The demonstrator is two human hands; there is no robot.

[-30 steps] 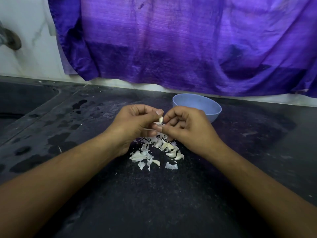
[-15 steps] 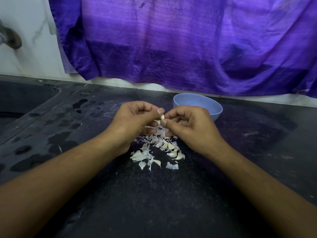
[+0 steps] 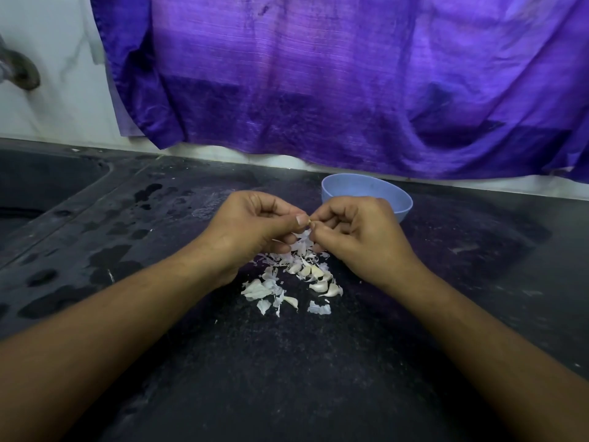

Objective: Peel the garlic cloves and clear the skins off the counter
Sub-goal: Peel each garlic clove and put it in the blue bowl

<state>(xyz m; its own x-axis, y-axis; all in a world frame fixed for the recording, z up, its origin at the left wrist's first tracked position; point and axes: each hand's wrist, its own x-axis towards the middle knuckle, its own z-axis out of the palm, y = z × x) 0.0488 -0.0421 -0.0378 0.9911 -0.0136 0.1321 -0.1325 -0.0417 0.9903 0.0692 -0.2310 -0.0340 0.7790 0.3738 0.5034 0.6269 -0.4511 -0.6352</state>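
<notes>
Being clamped between left grip (image 3: 251, 224) and right grip (image 3: 357, 232), the small clove (image 3: 309, 222) could be squeezed out and lost among the skins (image 3: 280, 279) heaped on the tabletop (image 3: 318, 371).

No text, labels or numbers can be read. The bowl (image 3: 360, 187), cloth (image 3: 318, 74) and counter (image 3: 287, 378) are plain.

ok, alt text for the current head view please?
A person's left hand and right hand pinch a garlic clove between their fingertips, above a pile of loose skins and cloves on a dark counter. A blue bowl stands just behind the right hand, and a purple cloth hangs on the wall.
</notes>
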